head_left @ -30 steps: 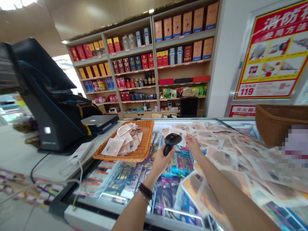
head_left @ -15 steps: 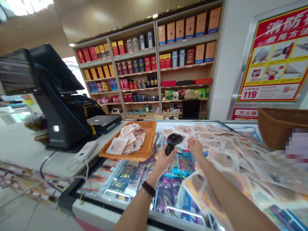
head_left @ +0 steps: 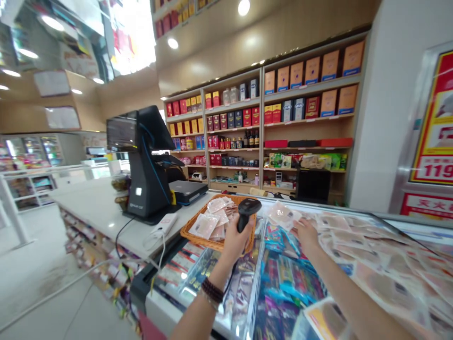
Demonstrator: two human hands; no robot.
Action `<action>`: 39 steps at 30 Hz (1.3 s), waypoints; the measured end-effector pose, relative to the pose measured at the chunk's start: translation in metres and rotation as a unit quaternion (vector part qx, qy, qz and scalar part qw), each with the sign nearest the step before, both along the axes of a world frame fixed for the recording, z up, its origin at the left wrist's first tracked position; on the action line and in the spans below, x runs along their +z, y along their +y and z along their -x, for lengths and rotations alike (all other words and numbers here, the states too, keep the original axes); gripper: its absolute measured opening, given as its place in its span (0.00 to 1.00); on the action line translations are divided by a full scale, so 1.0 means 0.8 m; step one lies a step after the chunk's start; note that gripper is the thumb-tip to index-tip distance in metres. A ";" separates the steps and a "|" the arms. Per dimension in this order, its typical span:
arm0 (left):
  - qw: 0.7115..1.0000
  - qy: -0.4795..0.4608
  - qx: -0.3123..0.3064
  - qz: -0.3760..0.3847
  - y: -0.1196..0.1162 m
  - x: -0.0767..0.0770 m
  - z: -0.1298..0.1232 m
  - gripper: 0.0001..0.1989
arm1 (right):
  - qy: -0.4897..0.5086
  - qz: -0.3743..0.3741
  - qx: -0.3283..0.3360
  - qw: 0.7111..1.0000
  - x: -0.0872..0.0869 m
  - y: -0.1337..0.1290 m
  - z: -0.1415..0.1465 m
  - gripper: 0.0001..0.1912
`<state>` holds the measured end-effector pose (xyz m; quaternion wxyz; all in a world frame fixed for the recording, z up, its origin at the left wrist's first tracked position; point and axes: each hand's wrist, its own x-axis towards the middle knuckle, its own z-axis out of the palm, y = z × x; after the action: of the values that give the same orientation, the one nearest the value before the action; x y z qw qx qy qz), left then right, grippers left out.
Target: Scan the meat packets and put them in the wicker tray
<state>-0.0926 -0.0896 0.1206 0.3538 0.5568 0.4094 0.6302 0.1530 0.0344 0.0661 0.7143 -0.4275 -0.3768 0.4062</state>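
sealed flat packet (head_left: pixel 283 214), held above the freezer (head_left: pixel 155 307) near its far edge, just ahead of the right hand (head_left: pixel 307 235). fingers reach its underside; grip cannot be told. left hand (head_left: pixel 233 242) clenched round a black barcode scanner (head_left: pixel 247 211), just beside the packet. wicker tray (head_left: pixel 198 242) of packets on the counter (head_left: pixel 99 212). risk: a loose grip could drop the packet among the loose packets (head_left: pixel 385 285) and mix it in. readable: "119" on red poster (head_left: pixel 433 141); no brand legible.
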 end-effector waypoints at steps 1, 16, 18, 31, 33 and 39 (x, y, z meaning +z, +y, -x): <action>1.000 0.001 0.016 -0.002 -0.002 0.004 0.018 0.29 | 0.010 0.022 0.021 0.999 0.011 -0.001 0.020 0.09; 0.954 0.080 0.285 0.046 -0.083 -0.031 0.209 0.33 | -0.191 0.030 0.240 0.951 0.038 -0.020 0.304 0.07; 0.947 0.086 0.305 0.052 -0.090 -0.038 0.215 0.33 | -0.284 -0.008 0.189 0.940 0.032 -0.019 0.301 0.10; 0.989 0.054 0.138 0.028 -0.055 -0.030 0.096 0.28 | -0.379 -0.040 0.013 0.924 0.043 -0.029 0.051 0.09; 0.996 0.044 0.080 0.009 -0.042 -0.027 0.059 0.28 | -0.389 -0.003 -0.029 0.921 0.042 -0.032 -0.006 0.08; 0.997 0.044 -0.056 0.026 -0.010 -0.010 -0.044 0.29 | -0.489 0.081 -0.188 0.848 0.036 -0.050 -0.161 0.13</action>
<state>-0.0570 -0.0977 0.1126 0.3845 0.5969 0.4090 0.5732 0.2816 -0.0056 0.0948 0.4632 -0.6895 -0.5559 0.0316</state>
